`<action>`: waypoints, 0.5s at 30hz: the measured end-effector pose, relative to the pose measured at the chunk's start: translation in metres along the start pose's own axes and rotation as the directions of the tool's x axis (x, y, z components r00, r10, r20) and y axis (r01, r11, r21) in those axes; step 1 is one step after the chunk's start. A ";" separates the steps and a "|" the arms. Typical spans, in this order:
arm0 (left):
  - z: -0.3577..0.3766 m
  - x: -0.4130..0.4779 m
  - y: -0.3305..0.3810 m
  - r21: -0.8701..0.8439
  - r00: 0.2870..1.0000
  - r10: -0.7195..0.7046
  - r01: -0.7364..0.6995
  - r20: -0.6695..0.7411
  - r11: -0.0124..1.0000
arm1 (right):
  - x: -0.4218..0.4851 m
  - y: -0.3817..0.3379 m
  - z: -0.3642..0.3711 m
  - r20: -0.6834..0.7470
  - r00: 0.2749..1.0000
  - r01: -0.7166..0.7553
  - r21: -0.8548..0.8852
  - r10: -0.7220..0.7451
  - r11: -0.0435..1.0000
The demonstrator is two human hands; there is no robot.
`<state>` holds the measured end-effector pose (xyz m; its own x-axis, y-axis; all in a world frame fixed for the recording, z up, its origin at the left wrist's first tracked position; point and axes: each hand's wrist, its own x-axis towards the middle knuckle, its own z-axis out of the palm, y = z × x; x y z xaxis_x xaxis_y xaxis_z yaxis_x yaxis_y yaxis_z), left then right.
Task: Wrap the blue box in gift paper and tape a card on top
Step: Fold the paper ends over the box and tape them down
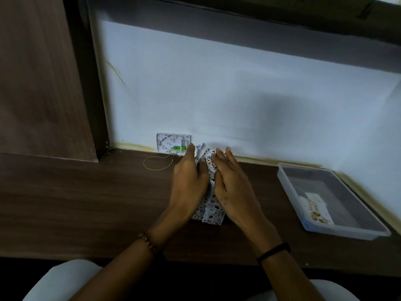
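At the far left a brown wooden panel (41,79) stood on the tabletop (86,203) and closed off that side, with a broad bare stretch of dark wood running from it toward my hands and down to the near edge. Along the back edge, left of centre, a thin yellow wire loop (158,163) lay flat, leading up to a white wall box (171,143) fixed low on the pale wall (238,83). My left hand (188,181), a beaded bracelet (149,243) on its wrist, was released, gripping nothing: the fingers lay straight along the left side of the gift paper (211,206), fingertips almost at the wall box, thumb resting on top. The patterned paper sat at the middle of the tabletop, its crumpled far end close to the back edge and its near end open toward me; the blue box was hidden beneath it. My right hand (232,185), a black band (273,252) at the wrist, was likewise released, pressing flat on the right side of the paper with fingers stretched toward the wall. Right of it was an open strip of wood, then a clear plastic tray (290,192) near the right back corner, with the card (316,208) lying inside it, well apart from the paper.
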<state>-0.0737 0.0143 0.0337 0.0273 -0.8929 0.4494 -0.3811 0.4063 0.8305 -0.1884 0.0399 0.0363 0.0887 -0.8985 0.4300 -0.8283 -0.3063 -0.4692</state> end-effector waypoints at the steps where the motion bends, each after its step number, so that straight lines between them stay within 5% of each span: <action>1: 0.001 0.001 -0.003 0.054 0.999 0.029 -0.030 0.021 0.998 | 0.000 0.000 0.000 0.003 1.000 0.000 0.001 0.000 1.000; 5: -0.001 0.003 -0.006 0.286 0.978 0.148 -0.185 0.144 0.940 | 0.000 -0.002 0.000 0.005 1.000 0.007 0.014 -0.007 1.000; 11: -0.006 0.006 -0.013 0.403 0.940 0.241 -0.323 0.242 0.856 | 0.000 -0.001 0.001 0.004 1.000 0.003 0.035 -0.003 0.999; 15: -0.012 0.009 -0.011 0.490 0.929 0.179 -0.327 0.325 0.808 | -0.001 -0.004 0.004 -0.028 0.999 -0.041 0.109 0.044 0.993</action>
<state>-0.0584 0.0043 0.0326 -0.3430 -0.8196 0.4589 -0.7696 0.5253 0.3630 -0.1836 0.0412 0.0346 0.0365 -0.9020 0.4301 -0.7662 -0.3016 -0.5674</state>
